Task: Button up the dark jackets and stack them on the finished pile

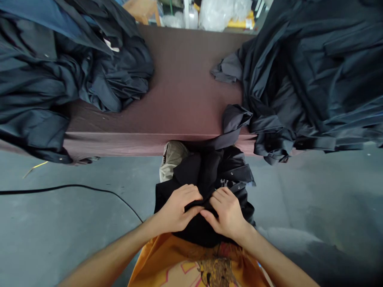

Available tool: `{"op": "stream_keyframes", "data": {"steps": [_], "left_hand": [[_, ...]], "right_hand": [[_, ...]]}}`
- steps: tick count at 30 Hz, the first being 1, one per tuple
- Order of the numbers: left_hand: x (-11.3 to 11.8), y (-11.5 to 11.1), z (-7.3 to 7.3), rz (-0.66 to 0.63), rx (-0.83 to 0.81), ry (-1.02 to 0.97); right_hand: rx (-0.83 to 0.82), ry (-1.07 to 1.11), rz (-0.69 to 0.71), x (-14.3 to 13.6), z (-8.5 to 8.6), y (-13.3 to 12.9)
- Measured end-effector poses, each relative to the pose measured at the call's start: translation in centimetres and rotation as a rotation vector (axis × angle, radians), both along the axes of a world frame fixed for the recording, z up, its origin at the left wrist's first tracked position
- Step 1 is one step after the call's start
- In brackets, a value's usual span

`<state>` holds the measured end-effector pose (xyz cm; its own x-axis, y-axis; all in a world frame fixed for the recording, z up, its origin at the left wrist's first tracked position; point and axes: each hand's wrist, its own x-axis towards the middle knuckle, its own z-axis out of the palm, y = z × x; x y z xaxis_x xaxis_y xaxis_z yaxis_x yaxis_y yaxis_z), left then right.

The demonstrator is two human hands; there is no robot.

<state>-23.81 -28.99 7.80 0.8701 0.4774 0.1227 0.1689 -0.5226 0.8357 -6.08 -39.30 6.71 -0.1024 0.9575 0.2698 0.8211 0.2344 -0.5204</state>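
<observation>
A black garment [191,169] lies bunched across my lap, with small metal snaps and a bit of pale lettering on its right part. My left hand [182,207] pinches a fold of the cloth between thumb and fingers. Close beside it, my right hand [226,209] grips the same fold, the two thumbs almost touching. Whatever sits under the fingertips is hidden. From the garment a dark strip of cloth [221,139] runs up over the table edge toward the right-hand pile.
A brown-covered table [185,79] stands in front of me. Dark garments are heaped on its left [110,75] and right [314,75]. A black cable [74,186] crosses the grey floor [89,223] at left. Clear plastic bags [217,14] lie beyond the table.
</observation>
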Motion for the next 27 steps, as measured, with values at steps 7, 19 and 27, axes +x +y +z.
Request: {"op": "stream_keyframes", "data": {"steps": [7,19,27], "left_hand": [[0.4,-0.2,-0.1,-0.014,0.048,-0.054],[-0.7,-0.9,-1.7,0.087,-0.115,-0.031],[-5.0,1.2,2.2,0.305,-0.289,-0.028]], "right_hand": [[-0.001,0.152,0.154,1.6,-0.6,0.9],[-0.134,0.196,0.294,0.5,-2.1,2.6],[-0.15,0.232,0.046,4.5,-1.3,0.0]]}}
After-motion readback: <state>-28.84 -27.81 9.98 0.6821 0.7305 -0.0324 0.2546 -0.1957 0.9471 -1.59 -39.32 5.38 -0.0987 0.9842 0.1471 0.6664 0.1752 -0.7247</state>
